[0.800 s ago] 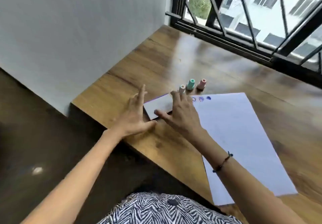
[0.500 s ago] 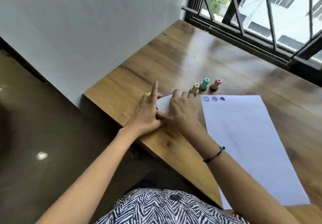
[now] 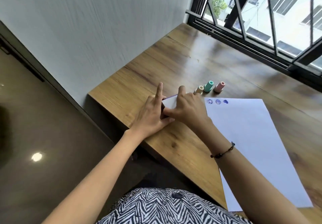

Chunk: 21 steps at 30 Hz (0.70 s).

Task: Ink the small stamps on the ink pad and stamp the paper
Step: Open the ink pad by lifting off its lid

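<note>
A small white ink pad case [image 3: 169,102] lies on the wooden table [image 3: 174,66], mostly covered by both hands. My left hand [image 3: 151,114] grips its left side, index finger pointing up the table. My right hand [image 3: 187,109] covers its right side with the thumb at the near edge. Whether the lid is open I cannot tell. Three small stamps stand in a row just beyond: a cream stamp [image 3: 199,89], a teal stamp [image 3: 208,86] and a pink stamp [image 3: 219,87]. The white paper [image 3: 257,145] lies to the right, with three blue prints [image 3: 217,101] along its top edge.
A white wall [image 3: 104,23] borders the table on the left. A black-framed barred window [image 3: 261,23] runs along the far side. The table's near edge drops to a dark glossy floor [image 3: 43,145].
Both hands have closed in over the ink pad case, so less of it shows. My view has shifted, moving everything rightward in the frame. Stamps and paper stay put.
</note>
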Tool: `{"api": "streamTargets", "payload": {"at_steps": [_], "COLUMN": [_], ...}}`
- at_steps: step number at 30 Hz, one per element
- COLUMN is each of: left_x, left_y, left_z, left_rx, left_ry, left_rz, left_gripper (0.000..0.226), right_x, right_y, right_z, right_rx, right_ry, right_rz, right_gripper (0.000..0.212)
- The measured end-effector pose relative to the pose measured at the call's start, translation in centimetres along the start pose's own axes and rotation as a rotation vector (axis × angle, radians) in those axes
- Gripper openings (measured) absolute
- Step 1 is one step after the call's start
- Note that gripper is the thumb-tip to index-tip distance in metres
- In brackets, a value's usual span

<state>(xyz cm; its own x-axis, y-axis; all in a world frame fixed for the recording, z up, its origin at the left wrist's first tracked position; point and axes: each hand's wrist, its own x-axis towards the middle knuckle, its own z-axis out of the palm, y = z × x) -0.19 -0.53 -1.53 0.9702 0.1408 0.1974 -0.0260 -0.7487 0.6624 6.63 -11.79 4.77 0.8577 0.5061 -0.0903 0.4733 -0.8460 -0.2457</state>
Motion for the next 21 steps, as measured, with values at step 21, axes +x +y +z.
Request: {"api": "streamTargets", "payload": {"at_steps": [21], "left_x": [0.2], "left_y": [0.3], "left_z": [-0.9], "left_rx": [-0.082], "left_ry": [0.021], "left_rz": [-0.13], "left_gripper": [0.122], "right_x": [9.4], "right_y": [2.4], "right_z": [-4.1], "right_rx": [1.33], "right_ry": [-0.548], "right_rz": [0.213], "right_gripper": [0.053]}}
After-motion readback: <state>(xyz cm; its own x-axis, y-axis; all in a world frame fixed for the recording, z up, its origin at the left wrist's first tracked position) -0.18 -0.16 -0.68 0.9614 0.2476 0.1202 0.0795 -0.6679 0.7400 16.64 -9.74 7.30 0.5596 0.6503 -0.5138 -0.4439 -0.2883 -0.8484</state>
